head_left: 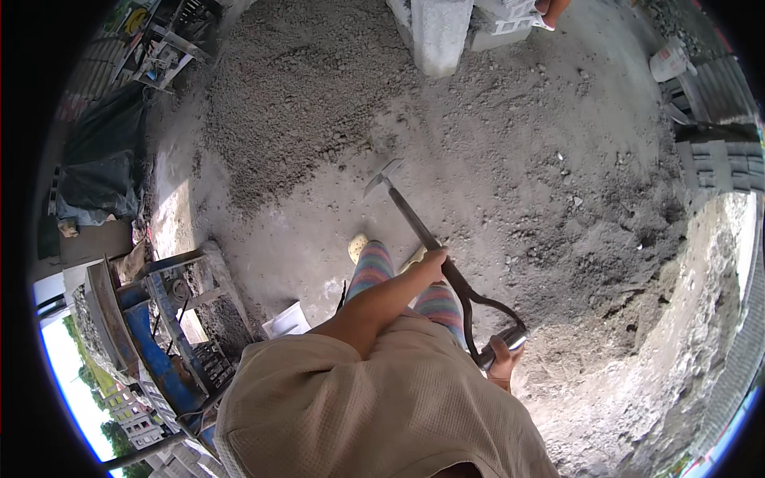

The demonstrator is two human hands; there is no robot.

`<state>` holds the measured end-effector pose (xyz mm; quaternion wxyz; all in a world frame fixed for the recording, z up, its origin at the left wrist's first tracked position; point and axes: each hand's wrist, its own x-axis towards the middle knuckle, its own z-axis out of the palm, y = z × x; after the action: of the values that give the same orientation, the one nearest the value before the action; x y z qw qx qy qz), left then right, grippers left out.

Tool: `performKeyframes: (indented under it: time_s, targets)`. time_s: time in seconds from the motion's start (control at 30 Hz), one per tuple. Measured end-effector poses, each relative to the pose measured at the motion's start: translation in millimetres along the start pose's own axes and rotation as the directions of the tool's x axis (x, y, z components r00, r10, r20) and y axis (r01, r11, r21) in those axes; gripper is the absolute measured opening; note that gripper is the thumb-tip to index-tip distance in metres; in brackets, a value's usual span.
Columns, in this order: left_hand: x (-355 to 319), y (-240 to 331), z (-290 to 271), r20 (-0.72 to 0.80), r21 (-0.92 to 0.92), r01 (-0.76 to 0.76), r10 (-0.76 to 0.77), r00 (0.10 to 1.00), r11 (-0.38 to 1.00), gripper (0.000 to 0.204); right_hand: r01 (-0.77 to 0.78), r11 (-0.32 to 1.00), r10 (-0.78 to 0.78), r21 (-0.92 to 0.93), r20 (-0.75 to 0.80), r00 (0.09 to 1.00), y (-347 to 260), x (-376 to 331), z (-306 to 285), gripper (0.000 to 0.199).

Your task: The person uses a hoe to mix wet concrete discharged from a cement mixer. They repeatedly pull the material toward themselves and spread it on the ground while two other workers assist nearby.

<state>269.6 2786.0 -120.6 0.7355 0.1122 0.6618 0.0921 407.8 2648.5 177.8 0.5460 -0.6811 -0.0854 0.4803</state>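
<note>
A shovel with a dark shaft and a D-shaped handle slants across in front of me. My left hand is closed round the lower part of its shaft. At the handle's end, my right hand grips the crossbar, with the fingers partly hidden. The metal blade points away from me, close to the bare floor at the edge of a broad heap of grey gravelly sand. No load shows on the blade.
Another spread of loose grey material lies to the right. A blue metal machine frame stands at left, near a dark tarp. Ahead are a concrete post and hollow blocks; a white bucket lies far right.
</note>
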Motion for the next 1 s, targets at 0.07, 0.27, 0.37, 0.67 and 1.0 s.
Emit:
performKeyframes:
  time_s: [0.07, 0.27, 0.37, 0.67, 1.0]
  targets:
    - [-59.7, 21.6, 43.7, -0.079, -0.323, 0.224, -0.262, 0.962, 0.919, 0.02, 0.075, 0.997, -0.074, 0.004, -0.116, 0.99, 11.8, -3.9, -19.1, 0.022]
    - [-99.4, 75.7, 33.3, -0.157, -0.334, 0.09, -0.15, 0.976, 0.938, 0.014, 0.021, 0.993, -0.015, 0.119, -0.059, 0.998, 23.7, 0.7, -1.9, 0.022]
    - [-82.2, 93.6, 7.6, -0.151, -0.26, 0.023, -0.064, 0.987, 0.965, 0.022, -0.004, 0.99, 0.019, 0.142, -0.099, 0.995, 22.3, 3.2, 24.8, 0.024]
    - [-57.7, 18.4, -7.5, -0.087, -0.015, -0.051, 0.049, 0.995, 0.999, 0.032, -0.138, 0.978, 0.143, 0.155, -0.025, 0.989, 21.6, -74.7, 49.5, 0.012]
    - [-148.2, -39.0, -3.3, 0.029, -0.158, 0.063, -0.059, 0.998, 0.985, 0.028, -0.113, 0.993, 0.119, 0.042, -0.172, 0.978, 51.6, -130.7, -6.4, 0.028]
